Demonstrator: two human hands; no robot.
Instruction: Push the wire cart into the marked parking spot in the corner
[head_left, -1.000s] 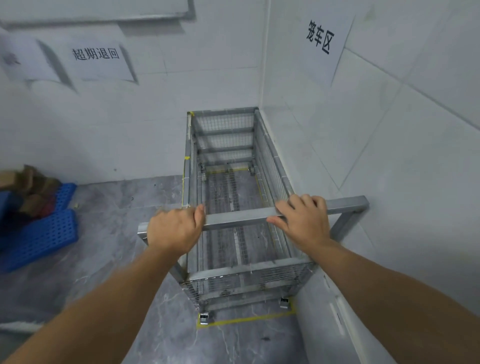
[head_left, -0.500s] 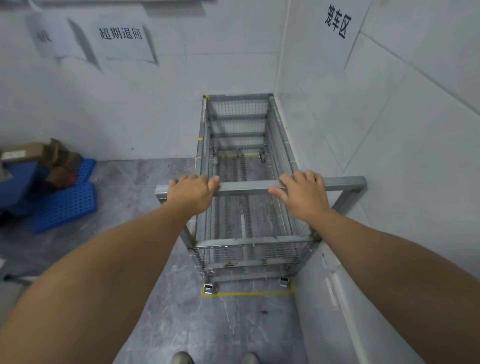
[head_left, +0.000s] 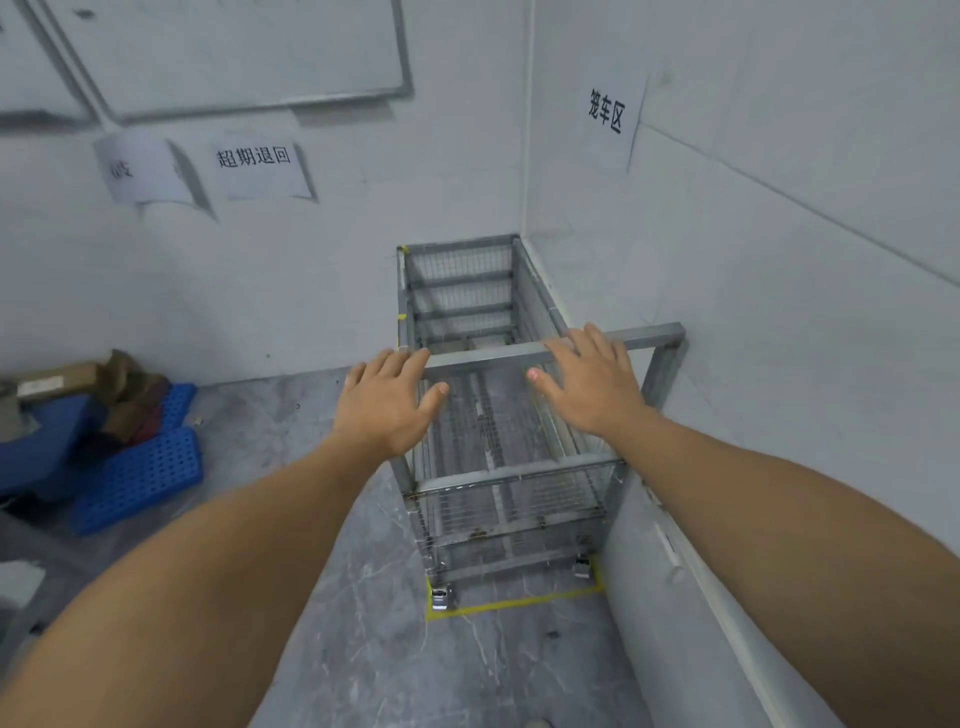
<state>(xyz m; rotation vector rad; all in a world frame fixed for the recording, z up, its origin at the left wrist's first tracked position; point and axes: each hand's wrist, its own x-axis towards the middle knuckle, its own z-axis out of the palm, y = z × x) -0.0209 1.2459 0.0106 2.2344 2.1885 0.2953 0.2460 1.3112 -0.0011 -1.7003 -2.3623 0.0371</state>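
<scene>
The metal wire cart (head_left: 498, 467) stands in the corner, its far end against the back wall and its right side along the right wall. Yellow floor tape (head_left: 511, 603) marks the spot; the near wheels sit just inside the tape line. My left hand (head_left: 387, 402) hovers with fingers spread over the left end of the cart's handle bar (head_left: 485, 358). My right hand (head_left: 592, 382) hovers with fingers apart over the bar's right part. Neither hand grips the bar.
Blue plastic pallets (head_left: 137, 470) with cardboard pieces (head_left: 124, 384) lie on the floor at left. Paper signs (head_left: 254, 163) hang on the back wall, another sign (head_left: 608, 111) on the right wall. Grey marble floor (head_left: 363, 649) lies in front of the cart.
Both hands were closed on the handle bar; now they have let go and lifted off it with fingers spread. The camera has tilted up; the cart stays in the corner.
</scene>
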